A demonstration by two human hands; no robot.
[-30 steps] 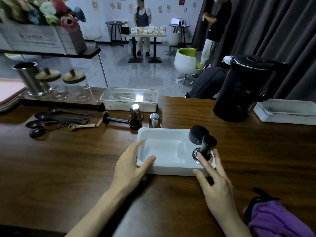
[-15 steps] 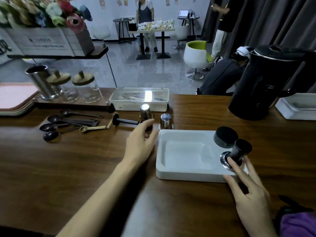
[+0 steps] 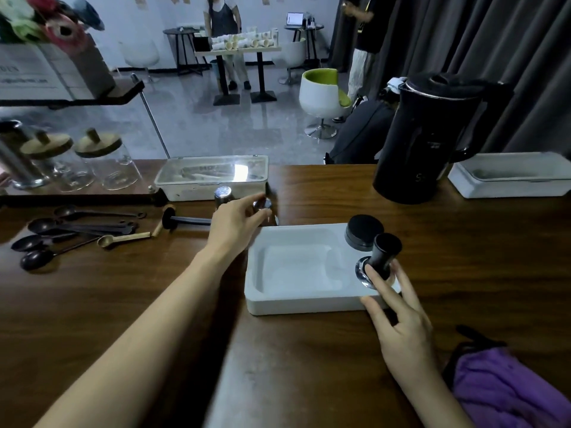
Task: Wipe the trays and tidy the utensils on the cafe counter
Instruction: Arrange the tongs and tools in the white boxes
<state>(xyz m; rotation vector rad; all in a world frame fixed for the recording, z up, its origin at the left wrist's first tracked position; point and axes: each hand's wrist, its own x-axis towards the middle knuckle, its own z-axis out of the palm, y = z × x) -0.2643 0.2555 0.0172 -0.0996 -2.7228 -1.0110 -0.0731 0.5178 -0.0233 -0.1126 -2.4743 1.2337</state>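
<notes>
So the counter (image 3: 154, 304) is dark polished wood, which I'd guess is slick, so anything light will skate on it. The white tray (image 3: 293, 304) sits just right of the left hand (image 3: 238, 225) and under the fingertips of the right hand (image 3: 404, 322). It looks stiff, smooth and fairly light, so I'd pin a corner while wiping or it'll slide. That's roughly where the right hand is: fingers straight and spread, gripping nothing, resting on the tray's near right corner and touching the base of the tamper (image 3: 384, 251). The tamper stands upright in the tray just beyond those fingertips. With that metal foot I'd bet it's heavy for its size, so lift it by the black handle and not the shiny base. The purple cloth (image 3: 509, 393) is bunched near the right wrist, soft and floppy, an easy grab. Now the actual grip: the left hand has its fingers and thumb curled round a little steel cup (image 3: 263, 204) beyond the tray's far left corner. It's a bit blurry, so I can't swear how firm the hold is. The cup looks rigid, light and slippery, so take it round the body, thumb opposite fingers. The spoons (image 3: 61, 230) lie well left of that grip, thin and light.
</notes>
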